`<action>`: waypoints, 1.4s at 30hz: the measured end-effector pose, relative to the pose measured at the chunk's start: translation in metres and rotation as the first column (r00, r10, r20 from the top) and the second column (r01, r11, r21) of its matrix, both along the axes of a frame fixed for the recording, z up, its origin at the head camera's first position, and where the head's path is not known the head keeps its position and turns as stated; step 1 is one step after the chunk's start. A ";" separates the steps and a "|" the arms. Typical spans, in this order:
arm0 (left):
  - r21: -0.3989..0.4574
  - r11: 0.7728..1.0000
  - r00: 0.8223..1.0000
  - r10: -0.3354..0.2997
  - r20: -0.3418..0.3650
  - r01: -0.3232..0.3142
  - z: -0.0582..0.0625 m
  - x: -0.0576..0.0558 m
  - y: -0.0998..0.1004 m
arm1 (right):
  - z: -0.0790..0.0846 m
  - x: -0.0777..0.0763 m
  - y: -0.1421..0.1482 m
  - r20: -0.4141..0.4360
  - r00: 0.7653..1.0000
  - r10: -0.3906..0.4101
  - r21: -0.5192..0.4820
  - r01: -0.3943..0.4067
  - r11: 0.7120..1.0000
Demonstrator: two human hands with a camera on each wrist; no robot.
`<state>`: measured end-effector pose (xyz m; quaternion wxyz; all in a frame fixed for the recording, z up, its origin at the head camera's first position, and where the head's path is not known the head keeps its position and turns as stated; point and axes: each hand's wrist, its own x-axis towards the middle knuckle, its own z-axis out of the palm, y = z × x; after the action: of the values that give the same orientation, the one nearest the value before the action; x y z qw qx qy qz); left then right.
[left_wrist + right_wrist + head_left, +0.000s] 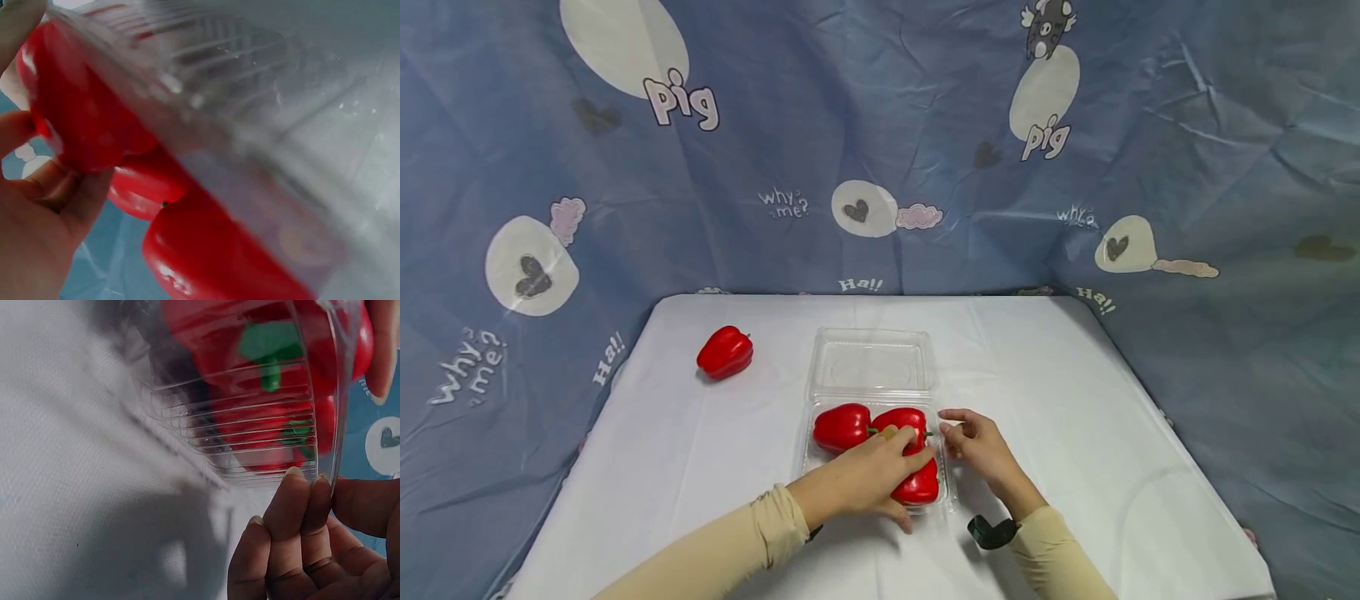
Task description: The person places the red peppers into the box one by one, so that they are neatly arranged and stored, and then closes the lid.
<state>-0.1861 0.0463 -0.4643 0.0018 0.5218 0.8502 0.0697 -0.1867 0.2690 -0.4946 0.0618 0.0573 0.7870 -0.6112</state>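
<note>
Pepper (919, 487) under left fingers (920, 459), in clear box (811, 458).

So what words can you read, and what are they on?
"pig": twice, on the blue cloth.
"why me?": twice, on the cloth's left and middle.
"why": on its right; the rest is blurred.
"Ha!!": three times, low on the cloth.
Right wrist view: cloth lettering too blurred.
Red peppers, clear box: no readable words.

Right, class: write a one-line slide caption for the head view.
Three red peppers in an open clear box, left hand on the nearest one, right hand at its edge; another pepper apart.
</note>
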 end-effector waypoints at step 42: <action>0.125 0.866 0.872 0.466 0.152 -0.484 0.039 -0.077 -0.134 | -0.014 0.000 -0.007 -0.020 0.998 -0.062 0.006 0.062 0.998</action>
<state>-0.2631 -0.0876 -0.4257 -0.0072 0.2897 0.9426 0.1660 -0.1870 0.2623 -0.5090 0.0347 0.0759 0.7875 -0.6107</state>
